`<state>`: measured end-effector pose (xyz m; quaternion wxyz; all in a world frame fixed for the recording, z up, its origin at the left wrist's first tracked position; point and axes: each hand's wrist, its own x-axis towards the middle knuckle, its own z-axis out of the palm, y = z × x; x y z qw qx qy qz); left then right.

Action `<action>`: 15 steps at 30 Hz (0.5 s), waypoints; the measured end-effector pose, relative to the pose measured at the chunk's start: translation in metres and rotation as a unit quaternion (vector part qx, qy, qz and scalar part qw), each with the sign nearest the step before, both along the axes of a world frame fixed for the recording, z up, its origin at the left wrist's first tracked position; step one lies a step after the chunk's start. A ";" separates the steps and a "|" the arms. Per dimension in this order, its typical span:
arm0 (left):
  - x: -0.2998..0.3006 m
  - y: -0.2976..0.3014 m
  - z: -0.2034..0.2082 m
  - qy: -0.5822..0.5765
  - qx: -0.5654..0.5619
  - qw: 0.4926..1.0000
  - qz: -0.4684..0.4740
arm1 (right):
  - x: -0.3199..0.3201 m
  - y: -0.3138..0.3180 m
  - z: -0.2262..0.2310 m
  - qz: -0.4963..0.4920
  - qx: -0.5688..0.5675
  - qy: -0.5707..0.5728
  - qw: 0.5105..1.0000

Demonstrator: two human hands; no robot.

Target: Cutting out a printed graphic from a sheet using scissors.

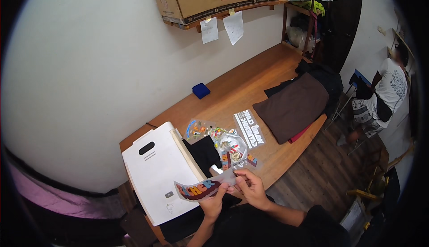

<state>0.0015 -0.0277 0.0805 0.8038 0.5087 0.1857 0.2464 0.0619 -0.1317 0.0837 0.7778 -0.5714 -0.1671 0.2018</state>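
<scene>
Fingers closed, the left hand (213, 206) and right hand (253, 192) pinch a lettered clear film (196, 190) by its three-o'clock end — toward six o'clock in view, near the table (241, 84). From it, a white machine (161, 173) sits at ten o'clock.

A white machine (156, 171) blocks left of the hands (254, 192); wood lies open beside the blue pad (201, 91)

Lettered sheet (196, 190) partly hidden by hands (213, 203) (254, 192); cardboard box (223, 2) cut off above
</scene>
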 end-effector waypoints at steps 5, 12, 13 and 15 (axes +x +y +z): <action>0.000 -0.001 0.001 0.009 0.003 1.000 -0.002 | -0.001 0.000 -0.003 0.001 0.014 -0.006 1.000; 0.000 -0.001 0.000 0.017 0.006 1.000 -0.007 | -0.003 0.000 0.002 -0.014 0.009 0.019 1.000; -0.001 -0.001 -0.002 0.015 0.007 1.000 -0.007 | -0.003 0.000 0.001 -0.017 0.009 0.009 1.000; -0.003 0.000 -0.008 -0.001 0.031 0.999 -0.027 | -0.002 0.001 0.010 -0.021 0.008 0.027 0.999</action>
